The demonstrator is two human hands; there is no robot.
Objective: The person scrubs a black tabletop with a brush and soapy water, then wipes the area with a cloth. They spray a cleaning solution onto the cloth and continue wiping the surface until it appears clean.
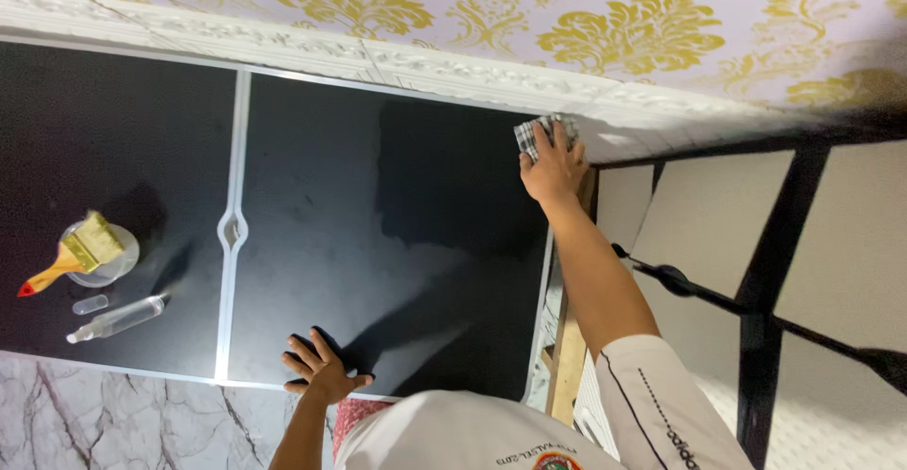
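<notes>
A checked cloth [531,136] is gripped in the right hand [554,168] and pressed to the far corner of a black glossy table [397,234], beside the white moulding [453,68]; wiping is judged under way, with the remaining surface calling for further passes. The left hand [321,368] lies flat, fingers spread, on the near edge. Well apart stand a brush [76,253] on a clear lid [123,260] and an unlabelled clear spray bottle [118,319].

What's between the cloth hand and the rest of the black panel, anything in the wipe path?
Nothing nearby. The right hand presses the checked cloth at the black panel corner. The brush on a dish and the spray bottle lie across the divider strip.
</notes>
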